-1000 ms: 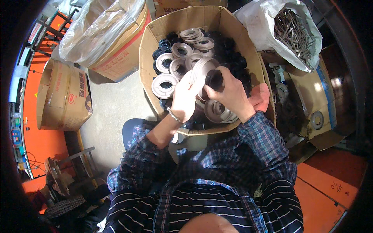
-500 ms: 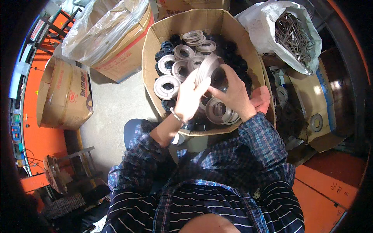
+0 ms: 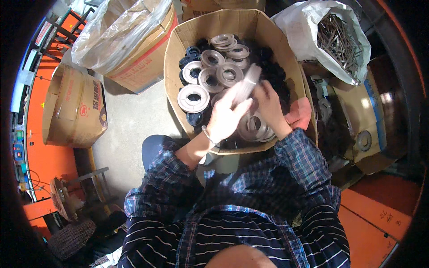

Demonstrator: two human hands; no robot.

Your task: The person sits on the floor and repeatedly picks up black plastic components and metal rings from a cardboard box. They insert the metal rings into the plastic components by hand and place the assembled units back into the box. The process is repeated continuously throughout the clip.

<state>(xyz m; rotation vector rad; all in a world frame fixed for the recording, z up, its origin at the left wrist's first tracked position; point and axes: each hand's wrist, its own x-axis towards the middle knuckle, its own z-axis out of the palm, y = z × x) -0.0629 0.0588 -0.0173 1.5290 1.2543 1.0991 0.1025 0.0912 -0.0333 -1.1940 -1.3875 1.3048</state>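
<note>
since a moment ago both hands have lifted the pale grey ring [image 3: 245, 85] higher and further over the cardboard box [image 3: 176, 67], tilting it on edge. the left hand [image 3: 225, 118] grips the ring's lower rim with curled fingers; the right hand [image 3: 268, 100] pinches its other side. below lie stacked grey and black rings [image 3: 194, 98]. a plastic bag of metal rods [image 3: 335, 38] sits to the right, well apart.
</note>
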